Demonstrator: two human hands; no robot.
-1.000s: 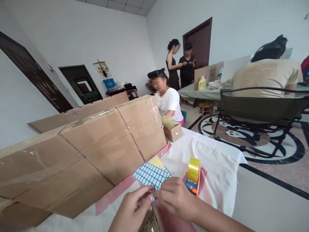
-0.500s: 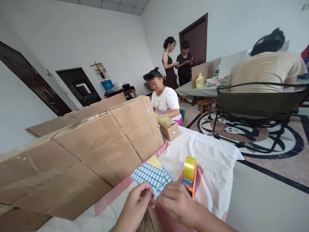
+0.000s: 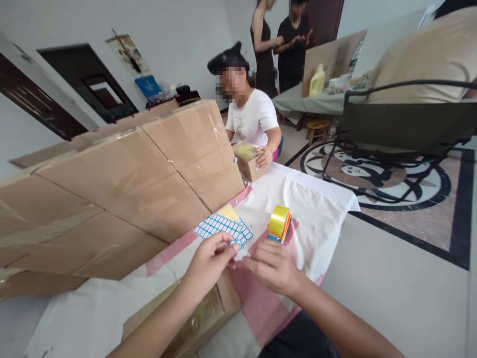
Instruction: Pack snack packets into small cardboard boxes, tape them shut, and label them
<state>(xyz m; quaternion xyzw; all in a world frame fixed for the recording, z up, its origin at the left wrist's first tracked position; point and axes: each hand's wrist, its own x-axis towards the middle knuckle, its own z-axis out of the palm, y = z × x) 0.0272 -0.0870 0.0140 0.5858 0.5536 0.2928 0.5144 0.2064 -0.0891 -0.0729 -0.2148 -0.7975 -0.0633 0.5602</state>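
My left hand (image 3: 215,252) is closed in a pinch, thumb against forefinger, on a small blue-and-white sticker label (image 3: 235,244). Just to its right, my right hand (image 3: 274,263) has its fingers curled together; whatever they may hold is too small to make out. Sheets of white sticker labels with blue borders (image 3: 218,226) lie flat on the cloth beyond my hands, partly under a yellow sheet (image 3: 228,213). A tape dispenser with a yellow roll (image 3: 279,222) stands behind my right hand. Beneath my forearms is a taped cardboard box (image 3: 223,303).
Stacked cardboard boxes (image 3: 122,184) form a wall along the left. Across the cloth-covered table (image 3: 309,199), a person in a white shirt (image 3: 253,117) has a hand on a small taped box (image 3: 249,166). A chair (image 3: 402,129) with someone seated is at right.
My view has tilted downward, showing more of the box below my arms. Both hands remain close together. The person opposite now has a hand on the small box.
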